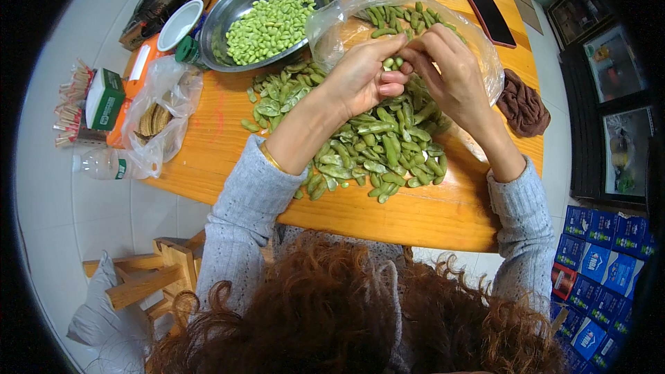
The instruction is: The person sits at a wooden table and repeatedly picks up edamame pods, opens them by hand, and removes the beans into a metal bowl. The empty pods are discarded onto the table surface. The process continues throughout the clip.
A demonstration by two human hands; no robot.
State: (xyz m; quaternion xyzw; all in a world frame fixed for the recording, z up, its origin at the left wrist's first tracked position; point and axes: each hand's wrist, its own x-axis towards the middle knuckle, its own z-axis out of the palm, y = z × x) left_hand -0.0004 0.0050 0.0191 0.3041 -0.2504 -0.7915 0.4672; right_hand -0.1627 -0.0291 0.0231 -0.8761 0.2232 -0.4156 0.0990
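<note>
My left hand (363, 75) is curled around a few shelled green soybeans (393, 64). My right hand (449, 67) meets it at the fingertips; whether a pod is pinched between them is hidden. Both hands are above a heap of green soybean pods (384, 140), many split and flattened, on the wooden table (322, 218). Just beyond my hands, more plump pods (387, 18) lie in a spread clear plastic bag (358, 0). At the far left of the heap stands a steel bowl (218, 47) with many shelled soybeans (270, 28) in it.
A phone (488, 16) and a crumpled brown cloth (522, 104) lie on the right. Along the left are a white bowl (180, 25), a plastic bag (176, 83), a green box (106, 98) and a plastic bottle (104, 163). Blue boxes (597, 265) are stacked at the lower right.
</note>
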